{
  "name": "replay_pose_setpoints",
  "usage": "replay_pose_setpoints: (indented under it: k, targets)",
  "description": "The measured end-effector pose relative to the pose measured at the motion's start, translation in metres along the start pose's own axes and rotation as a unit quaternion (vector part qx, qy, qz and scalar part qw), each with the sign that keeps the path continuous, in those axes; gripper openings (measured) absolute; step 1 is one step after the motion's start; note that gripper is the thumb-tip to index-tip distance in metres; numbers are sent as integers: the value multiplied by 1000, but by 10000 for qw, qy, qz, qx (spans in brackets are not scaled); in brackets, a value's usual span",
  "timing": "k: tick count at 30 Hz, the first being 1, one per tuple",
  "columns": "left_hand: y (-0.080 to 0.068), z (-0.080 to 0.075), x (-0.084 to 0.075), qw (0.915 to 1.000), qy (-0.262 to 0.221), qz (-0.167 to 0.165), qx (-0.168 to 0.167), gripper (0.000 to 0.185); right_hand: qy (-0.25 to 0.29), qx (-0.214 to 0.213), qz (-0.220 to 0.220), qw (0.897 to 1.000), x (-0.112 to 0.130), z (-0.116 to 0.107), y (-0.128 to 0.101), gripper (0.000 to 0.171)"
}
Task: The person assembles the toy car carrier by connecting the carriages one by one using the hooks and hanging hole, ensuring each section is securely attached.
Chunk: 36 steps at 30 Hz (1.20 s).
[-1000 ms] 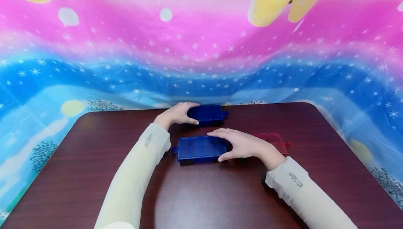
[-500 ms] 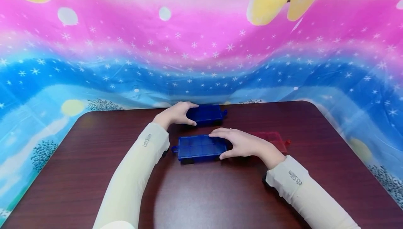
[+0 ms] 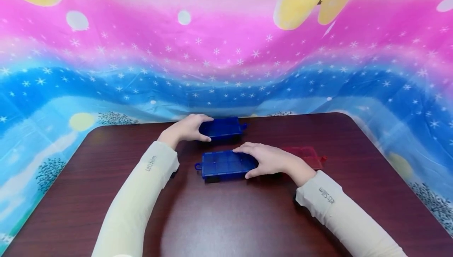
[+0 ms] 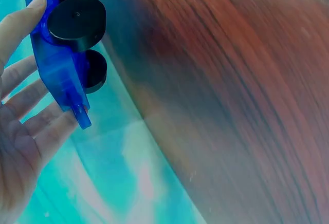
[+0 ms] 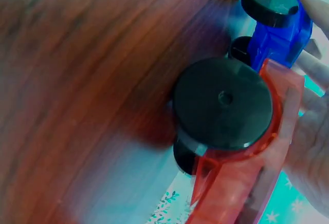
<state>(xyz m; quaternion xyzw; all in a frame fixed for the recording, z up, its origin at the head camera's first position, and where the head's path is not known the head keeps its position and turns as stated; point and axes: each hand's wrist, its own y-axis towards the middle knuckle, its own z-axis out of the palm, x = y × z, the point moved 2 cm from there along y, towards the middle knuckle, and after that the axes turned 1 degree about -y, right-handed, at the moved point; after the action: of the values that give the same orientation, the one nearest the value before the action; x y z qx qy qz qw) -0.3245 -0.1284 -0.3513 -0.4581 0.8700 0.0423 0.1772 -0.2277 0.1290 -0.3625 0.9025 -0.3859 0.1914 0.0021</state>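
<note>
— Blue carts, where are they?
— Far blue cart (image 3: pixel 221 127) sits near the table's (image 3: pixel 226 217) back edge, the left hand (image 3: pixel 186 128) grasping its end. Near blue cart (image 3: pixel 226 164) lies mid-table.
— And the right hand (image 3: pixel 270 160)?
— Fingers curled over that cart's right end, beside a red cart (image 3: pixel 307 155).

The head view looks forward and down across the whole dark table (image 3: pixel 226 217), from some way off. Each wrist view sits very close, low beside the wheels of a toy cart. The head and right wrist views share the red cart (image 5: pixel 247 183).
</note>
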Motion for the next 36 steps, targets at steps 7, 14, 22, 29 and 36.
replay_pose_setpoints:
  k: [7,14,22,29,36]
  targets:
    - [-23,-10,5,9998,89,44,-198,75,-223,-164,342,9990,-1,1,0,87]
    - [-46,-15,10,9993,146,17,-350,75,-485,-165,422,9978,0,5,0,86]
    - [-68,-20,15,9987,146,47,-496,75,-639,-290,325,9970,1,6,-1,81]
    - [-93,-27,17,9976,221,20,-653,76,-612,-291,321,9972,-1,6,-6,80]
    - [-116,-30,20,9960,424,-184,-766,76,-448,-372,378,9976,-5,5,-8,78]
